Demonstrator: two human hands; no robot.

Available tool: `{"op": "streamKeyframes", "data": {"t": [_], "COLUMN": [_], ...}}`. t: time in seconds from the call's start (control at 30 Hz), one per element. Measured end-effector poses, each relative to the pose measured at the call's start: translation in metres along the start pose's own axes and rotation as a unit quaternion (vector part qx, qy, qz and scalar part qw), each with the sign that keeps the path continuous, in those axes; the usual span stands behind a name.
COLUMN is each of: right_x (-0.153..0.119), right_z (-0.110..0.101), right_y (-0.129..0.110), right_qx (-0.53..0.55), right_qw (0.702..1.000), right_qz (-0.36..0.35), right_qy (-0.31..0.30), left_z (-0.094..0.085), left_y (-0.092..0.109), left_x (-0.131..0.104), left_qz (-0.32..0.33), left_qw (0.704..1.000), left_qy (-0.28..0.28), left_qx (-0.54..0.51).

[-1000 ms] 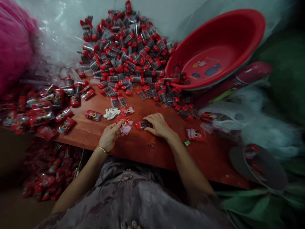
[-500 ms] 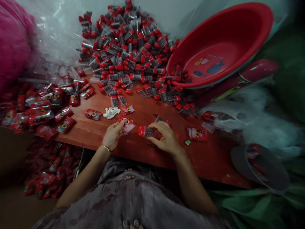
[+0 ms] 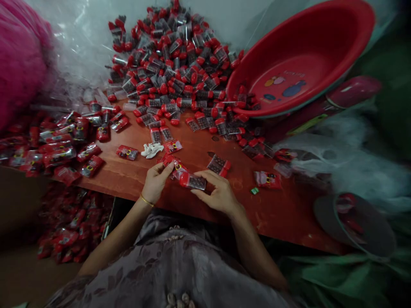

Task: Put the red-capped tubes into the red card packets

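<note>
The left hand [image 3: 154, 182] is nearly closed, its thumb and forefinger pinching a red printed wrapper [image 3: 178, 166]; the other fingers curl beneath. The right hand [image 3: 218, 193] is partly open, thumb and fingers curved around the dark end of a small clear bottle [image 3: 196, 182]. The bottle lies almost level, red end toward 9 o'clock, overlapping the wrapper; whether it is inside cannot be told. Both forearms reach in from the near side, the left from 7 o'clock, the right from 5, with the hands over the table's [image 3: 237, 214] near part. From the held bottle, another bottle [image 3: 218, 164] lies near at 2 o'clock, a white bundle [image 3: 152, 150] at 10, and a heap of bottles [image 3: 173, 68] at 12.
</note>
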State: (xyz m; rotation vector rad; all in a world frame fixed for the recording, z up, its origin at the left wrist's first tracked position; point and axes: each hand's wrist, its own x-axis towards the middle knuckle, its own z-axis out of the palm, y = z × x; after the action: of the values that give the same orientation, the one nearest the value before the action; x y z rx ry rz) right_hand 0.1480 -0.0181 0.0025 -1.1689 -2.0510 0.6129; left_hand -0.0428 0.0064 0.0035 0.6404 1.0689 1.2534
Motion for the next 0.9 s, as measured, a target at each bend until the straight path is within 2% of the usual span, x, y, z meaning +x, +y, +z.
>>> {"op": "streamKeyframes", "data": {"t": [0.23, 0.37, 0.5, 0.63, 0.73, 0.83, 0.9], "right_x": [0.0, 0.0, 0.002, 0.007, 0.01, 0.01, 0.012], "right_z": [0.013, 0.018, 0.025, 0.034, 0.038, 0.044, 0.049], "right_y": [0.001, -0.001, -0.003, -0.007, -0.011, -0.013, -0.014], "right_qx": [-0.005, -0.037, -0.09, -0.104, -0.076, -0.052, -0.055], "right_qw": [0.998, 0.993, 0.985, 0.976, 0.978, 0.982, 0.98], "right_qz": [0.011, -0.012, -0.03, -0.019, -0.015, -0.006, 0.006], "right_qy": [0.06, 0.107, 0.143, 0.191, 0.195, 0.179, 0.192], "left_z": [0.001, 0.004, 0.012, 0.02, 0.021, 0.023, 0.026], "left_y": [-0.003, -0.008, -0.012, -0.014, -0.013, -0.015, -0.019], "left_x": [-0.001, -0.002, -0.003, -0.003, -0.002, -0.003, -0.005], "left_qz": [0.016, -0.023, -0.078, -0.077, -0.073, -0.087, -0.093], "left_qw": [1.0, 1.0, 0.996, 0.994, 0.994, 0.992, 0.99], "left_qy": [-0.012, -0.013, 0.016, 0.037, 0.039, 0.015, -0.004], "left_qx": [0.004, -0.014, -0.046, -0.067, -0.065, -0.088, -0.101]}}
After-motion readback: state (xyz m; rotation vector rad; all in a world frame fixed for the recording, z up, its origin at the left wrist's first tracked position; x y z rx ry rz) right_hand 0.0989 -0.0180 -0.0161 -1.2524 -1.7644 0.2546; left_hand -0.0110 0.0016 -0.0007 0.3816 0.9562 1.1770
